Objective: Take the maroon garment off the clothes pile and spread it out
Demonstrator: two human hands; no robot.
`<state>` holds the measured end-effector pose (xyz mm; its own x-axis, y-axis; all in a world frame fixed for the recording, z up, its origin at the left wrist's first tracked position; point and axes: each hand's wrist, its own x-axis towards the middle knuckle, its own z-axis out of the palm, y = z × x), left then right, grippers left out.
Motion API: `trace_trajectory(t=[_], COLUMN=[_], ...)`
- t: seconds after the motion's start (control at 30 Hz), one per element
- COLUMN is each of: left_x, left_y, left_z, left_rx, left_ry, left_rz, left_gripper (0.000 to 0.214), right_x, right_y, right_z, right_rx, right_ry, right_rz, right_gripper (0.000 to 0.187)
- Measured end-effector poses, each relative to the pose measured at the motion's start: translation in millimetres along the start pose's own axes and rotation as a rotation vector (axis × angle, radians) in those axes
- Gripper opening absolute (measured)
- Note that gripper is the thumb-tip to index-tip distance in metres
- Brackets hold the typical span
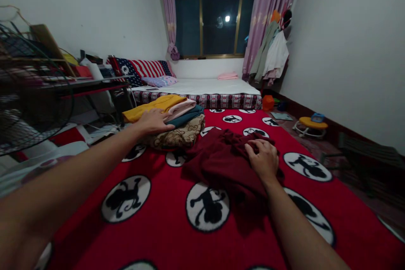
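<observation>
Small white-walled bedroom, dark window [221, 19] at the far end between pink curtains [268, 17]. Red blanket [158, 228] with black-and-white cartoon roundels spread wide across the foreground, running back to a low white mattress [211, 87] under the window. Blanket's right edge ending at bare floor [348, 168]; open blanket in front of and between both arms, and a broad free strip to the right of the right arm. Left edge crowded: a fan cage [28, 93] close at the left border, a cluttered shelf [95, 82] behind it.

Dark red garment [218, 160] bunched at the blanket's middle, spilling toward the viewer. Behind and left of it, just beside, a stack of folded clothes [177, 112]: yellow, pink and teal on a brown patterned piece.

Hanging clothes [274, 52] by the right curtain; yellow stool [311, 124] on the floor beneath the right wall.

Left hand [153, 121] lying flat, grip apart, on the stack's yellow top. Right hand [264, 158] grip clamped on a fold of the dark red garment.
</observation>
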<state>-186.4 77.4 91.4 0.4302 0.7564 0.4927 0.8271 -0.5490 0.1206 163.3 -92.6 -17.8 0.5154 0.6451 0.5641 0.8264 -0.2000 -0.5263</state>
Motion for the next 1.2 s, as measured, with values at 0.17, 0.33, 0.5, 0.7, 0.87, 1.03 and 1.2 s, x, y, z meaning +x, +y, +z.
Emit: trace_trajectory(t=[0.17, 0.33, 0.5, 0.7, 0.87, 1.03, 1.2], left_x=[-47, -63, -46, -56, -77, -91, -105], left_y=[40, 46, 64, 73, 77, 81, 93], left_z=[47.3, 85.3, 101.6, 105.6, 92.7, 73.7, 65.9], left_rx=[0.147, 0.268, 0.287, 0.229, 0.104, -0.495, -0.861], left_ry=[-0.386, -0.192, -0.066, -0.128, -0.252, -0.281, 0.019], left_rz=[0.179, 0.119, -0.089, -0.100, -0.067, -0.057, -0.247], left_gripper=[0.076, 0.065, 0.047, 0.050, 0.081, 0.069, 0.048], right_x=[0, -1, -3, 9, 31, 28, 34], right_y=[2, -1, -8, -8, -17, -67, -70], right_z=[0, 0, -1, -16, -44, -84, -91], right_rx=[0.017, -0.011, -0.172, -0.292, 0.199, 0.967, 1.096], right_ry=[0.010, -0.007, -0.087, -0.277, -0.131, -0.228, -0.318], right_rz=[0.003, 0.007, 0.081, 0.035, 0.148, 0.334, 0.188], right_gripper=[0.030, 0.037, 0.088, 0.067, 0.038, 0.034, 0.034])
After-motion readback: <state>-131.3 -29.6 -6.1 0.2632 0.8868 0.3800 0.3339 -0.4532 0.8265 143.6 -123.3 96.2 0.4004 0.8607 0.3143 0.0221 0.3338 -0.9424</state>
